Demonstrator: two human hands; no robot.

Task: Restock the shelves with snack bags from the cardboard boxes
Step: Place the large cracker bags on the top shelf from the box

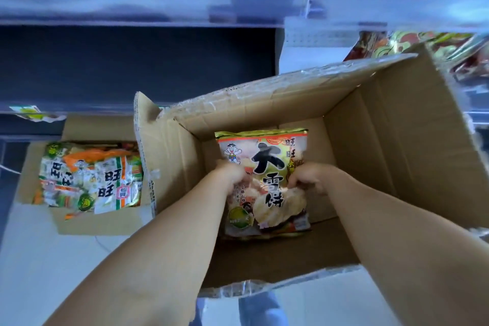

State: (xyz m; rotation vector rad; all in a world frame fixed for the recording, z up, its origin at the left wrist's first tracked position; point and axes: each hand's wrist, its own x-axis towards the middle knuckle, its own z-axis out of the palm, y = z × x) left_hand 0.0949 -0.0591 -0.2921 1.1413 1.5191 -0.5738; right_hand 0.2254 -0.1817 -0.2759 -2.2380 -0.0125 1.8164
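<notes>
Item: one snack bag [267,161], gold-trimmed, printed with large black characters, a cartoon child and pictured rice crackers; lies face up inside the large cardboard box [383,140], on its bottom, towards the box's left inner wall. Left hand [231,174]: fingers curled round the bag's left edge, gripping it about halfway along. Right hand [309,177]: fingers curled onto the bag's right edge, pinching the crinkled film at about the same level. Both bare forearms reach into the box over its near rim. Large cardboard box: open, flaps folded outward, torn clear tape along the far and near flaps; stands on the pale floor [39,259]. Left of the box, touching or just beside its left flap: a smaller, shallower cardboard box [98,127] holding several white, orange and green snack packets [90,177] piled flat. Beyond the box: grey shelves [132,8] with clear price rails, a dark shelf bay below them. Beyond the box's far right corner: red and gold bags [449,47] lying on a shelf, blurred. Beyond the smaller box, at a shelf rail: a green and white packet corner [31,112]. Under the box's near flap: blue trouser legs [254,309], partly seen
</notes>
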